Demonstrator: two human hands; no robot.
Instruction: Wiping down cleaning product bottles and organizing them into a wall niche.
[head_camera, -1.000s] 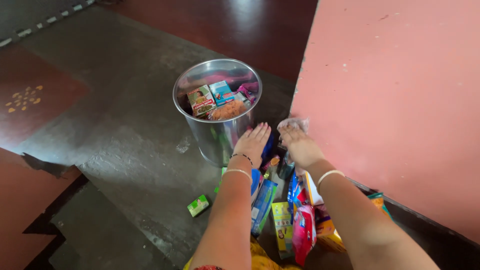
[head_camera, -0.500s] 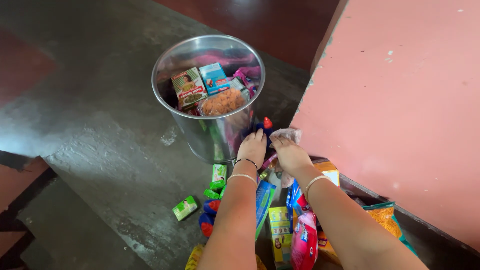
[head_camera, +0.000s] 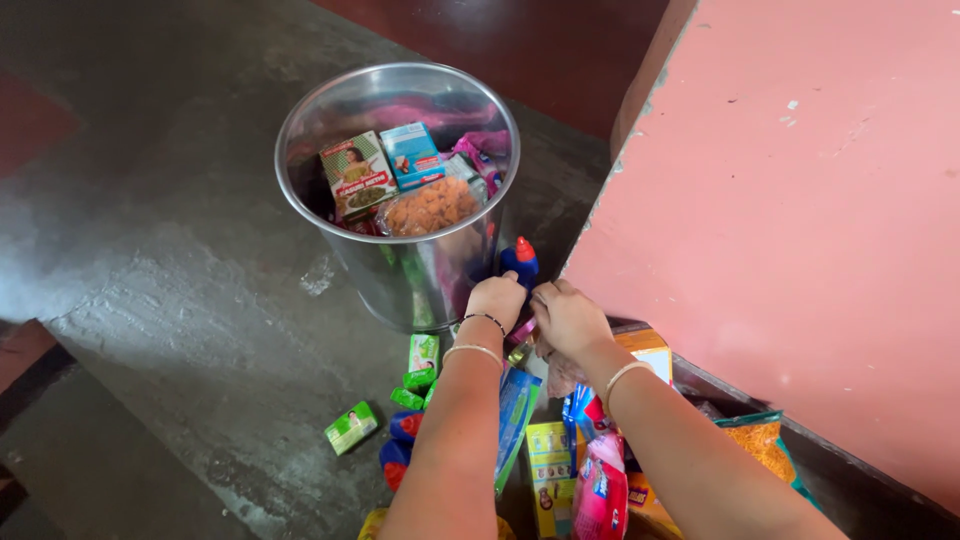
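My left hand (head_camera: 495, 300) is closed round a blue bottle with a red cap (head_camera: 520, 262), which stands against the wall of a large steel pot (head_camera: 400, 285). Right beside it, my right hand (head_camera: 568, 318) has its fingers curled on a crumpled clear plastic packet (head_camera: 562, 374) that hangs below the palm. Inside the pot lie a green and red box (head_camera: 356, 177), a light blue box (head_camera: 412, 155), a clear bag of orange snack (head_camera: 430, 206) and a pink packet (head_camera: 486, 146).
A pink wall (head_camera: 800, 200) rises close on the right. On the dark floor by my arms lie small green boxes (head_camera: 350, 427), more blue bottles (head_camera: 400, 445), a blue pouch (head_camera: 516, 408), a yellow box (head_camera: 550, 470), a pink packet (head_camera: 602, 490) and an orange snack bag (head_camera: 762, 440).
My hands dropped from beside the pot's rim to the floor pile. The left hand closed on the blue bottle, and the right hand lowered with the clear packet. The view shifted closer.
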